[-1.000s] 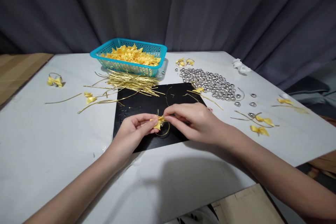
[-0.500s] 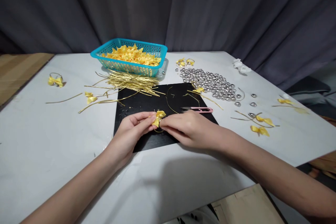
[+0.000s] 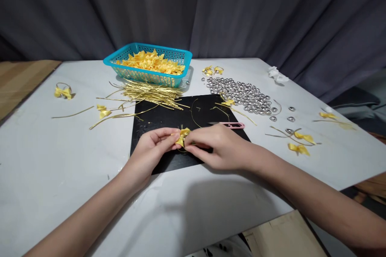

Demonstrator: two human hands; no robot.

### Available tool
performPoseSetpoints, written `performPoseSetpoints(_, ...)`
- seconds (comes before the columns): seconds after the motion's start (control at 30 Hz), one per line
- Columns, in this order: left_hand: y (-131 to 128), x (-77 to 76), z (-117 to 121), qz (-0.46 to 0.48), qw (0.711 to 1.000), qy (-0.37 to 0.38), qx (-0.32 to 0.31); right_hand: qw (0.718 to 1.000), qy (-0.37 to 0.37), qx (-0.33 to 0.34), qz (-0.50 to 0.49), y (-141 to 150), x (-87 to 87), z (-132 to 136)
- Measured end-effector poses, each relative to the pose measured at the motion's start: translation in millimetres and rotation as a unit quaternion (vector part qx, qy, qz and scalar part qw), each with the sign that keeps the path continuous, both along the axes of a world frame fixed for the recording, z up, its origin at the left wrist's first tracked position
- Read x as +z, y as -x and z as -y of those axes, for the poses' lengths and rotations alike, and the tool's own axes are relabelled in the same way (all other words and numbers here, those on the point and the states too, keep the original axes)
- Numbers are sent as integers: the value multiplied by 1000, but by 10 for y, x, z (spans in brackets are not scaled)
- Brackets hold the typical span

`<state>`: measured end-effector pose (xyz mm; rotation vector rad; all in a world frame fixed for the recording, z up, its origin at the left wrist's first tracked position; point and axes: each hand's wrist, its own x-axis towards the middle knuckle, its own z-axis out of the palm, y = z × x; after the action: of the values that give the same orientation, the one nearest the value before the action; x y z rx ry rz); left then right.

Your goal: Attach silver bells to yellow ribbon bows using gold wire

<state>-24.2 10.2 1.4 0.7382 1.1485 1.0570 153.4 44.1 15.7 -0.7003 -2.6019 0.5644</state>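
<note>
Over the black mat [image 3: 169, 162], my left hand [image 3: 155, 144] pinches a yellow ribbon bow [image 3: 182, 135] by its left side between thumb and fingers. My right hand [image 3: 214, 144] meets the bow from the right, its fingertips closed at the bow's middle on a thin gold wire [image 3: 182, 151], which loops out below. The fingertips hide much of the wire, and the right ones are slightly blurred. Just behind my right hand lies a pair of pink-handled thread snips [image 3: 238, 125], partly covered by it.
A blue basket [image 3: 150, 72] of yellow bows stands at the back, with a heap of gold wires [image 3: 153, 94] before it. Silver heart-shaped beads [image 3: 241, 94] spread to the right. Loose bows [image 3: 298, 149] and wires lie around, and crumpled white tissue [image 3: 277, 75] sits back right.
My right fingers have shifted slightly at the bow, with thumb and forefinger spread a little wider behind the tips. The bow has turned slightly; my left hand keeps its hold.
</note>
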Motion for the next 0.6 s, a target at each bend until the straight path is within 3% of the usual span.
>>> performPoseSetpoints(0.07, -10, 26, 10, -26, 1000, -13, 1, 990, 50, -91, -92, 25, -10, -34)
performPoseSetpoints(0.17, -38, 88, 34, -76, 997, -24, -1, 950, 165, -194, -181, 65, -16, -87)
performPoseSetpoints(0.3, -65, 129, 56, -125, 990, -52, -29, 897, 368, -165, -180, 103, -14, -95)
performPoseSetpoints(0.4, -67, 93, 55, -115, 989, -87, -19, 853, 461, -157, -190, 119, -14, -68)
performPoseSetpoints(0.5, -66, 47, 52, -91, 990, -104, -2, 835, 483, -167, -205, 137, -16, -43)
performPoseSetpoints(0.6, -70, 27, 56, -89, 990, -114, 2, 846, 456, -173, -213, 164, -15, -14)
